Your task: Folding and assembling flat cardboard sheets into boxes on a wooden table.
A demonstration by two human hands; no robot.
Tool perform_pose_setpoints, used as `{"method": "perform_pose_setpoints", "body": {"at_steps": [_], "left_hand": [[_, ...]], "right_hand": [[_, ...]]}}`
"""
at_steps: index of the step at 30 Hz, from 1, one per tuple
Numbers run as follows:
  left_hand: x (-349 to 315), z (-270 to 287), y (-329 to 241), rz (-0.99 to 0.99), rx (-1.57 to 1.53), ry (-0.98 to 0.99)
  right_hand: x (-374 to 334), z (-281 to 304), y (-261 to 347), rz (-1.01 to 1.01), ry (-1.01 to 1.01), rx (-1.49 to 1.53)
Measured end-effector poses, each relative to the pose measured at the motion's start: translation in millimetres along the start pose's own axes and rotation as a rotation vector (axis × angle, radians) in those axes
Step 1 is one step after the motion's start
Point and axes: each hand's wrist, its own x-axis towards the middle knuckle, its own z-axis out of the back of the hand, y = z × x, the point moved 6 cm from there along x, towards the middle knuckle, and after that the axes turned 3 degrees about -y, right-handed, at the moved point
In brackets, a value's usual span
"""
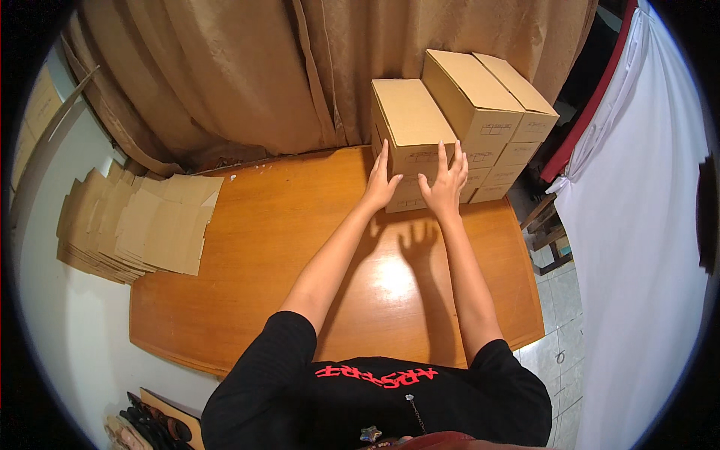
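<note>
Closed brown cardboard boxes stand in stacks at the far right of the wooden table. The front-left stack has a top box (411, 112) with a flat, closed lid. My left hand (379, 185) is at this box's left front edge, fingers stretched upward and thumb apart. My right hand (447, 184) is spread before the front face near its right corner. Both hands appear to touch or nearly touch the box, and neither grips it. A taller stack (474, 84) and another stack (517, 81) stand beside it on the right.
Flattened cardboard sheets (161, 229) lie piled at the table's left end. A brown curtain (217, 75) hangs behind the wooden table (300, 255). White cloth (637, 217) hangs at the right. Dark items (154, 420) lie at the lower left, beyond the table's edge.
</note>
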Motion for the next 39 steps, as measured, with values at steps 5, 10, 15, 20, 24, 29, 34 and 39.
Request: {"method": "perform_pose_setpoints", "body": {"at_steps": [5,10,15,20,24,29,34,39], "left_hand": [[-52.5,11.2,6.3,0.056,0.06,0.024],[-140.9,37.7,40.7,0.226,0.09,0.124],[-232.8,82.3,75.8,0.477,-0.002,0.16],[-299.0,141.0,77.5,0.781,-0.038,0.063],[-342.9,199.2,93.5,0.755,0.001,-0.023],[-390.1,269.8,101.0,0.875,0.482,0.048],[-424.1,349.3,106.3,1.052,0.556,0.012],[-439.2,422.9,131.0,1.115,0.668,-0.102]], "right_hand": [[-38.7,-1.7,10.6,-0.037,0.022,0.05],[-114.4,-27.1,46.3,-0.067,0.171,0.127],[-194.0,-63.3,107.5,-0.028,0.547,0.177],[-242.6,-89.7,167.3,0.031,0.763,0.217],[-273.6,-117.6,232.3,0.031,1.01,0.306],[-310.1,-146.4,308.1,0.098,1.173,0.296],[-341.5,-181.3,369.2,0.232,1.241,0.281],[-355.8,-207.1,415.2,0.369,1.304,0.184]]}}
